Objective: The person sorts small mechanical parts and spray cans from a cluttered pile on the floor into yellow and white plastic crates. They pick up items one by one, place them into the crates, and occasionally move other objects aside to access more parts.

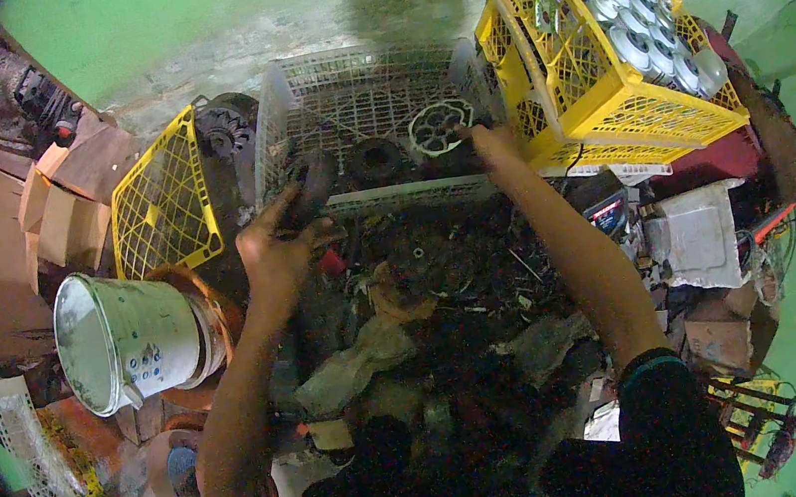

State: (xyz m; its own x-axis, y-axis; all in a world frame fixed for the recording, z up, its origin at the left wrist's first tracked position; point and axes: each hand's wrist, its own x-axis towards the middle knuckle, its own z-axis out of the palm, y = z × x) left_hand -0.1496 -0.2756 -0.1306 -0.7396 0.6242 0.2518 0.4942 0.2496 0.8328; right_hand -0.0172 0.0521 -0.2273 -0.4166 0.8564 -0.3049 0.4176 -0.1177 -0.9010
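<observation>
A grey-white plastic crate stands against the wall in front of me. My left hand is at its near left corner, thumb and fingers closed round a dark, blurred part. At the crate's right side my right hand grips the edge of a pale round part with several holes, tilted so its face shows. The fingertips there are partly hidden. Between the hands, a dark ring-shaped part lies in the crate.
Right of the crate, a tilted yellow crate holds several silver cans. On the left are a yellow lattice panel and a white bucket on its side. Loose scrap and a crumpled pale sack cover the floor before me.
</observation>
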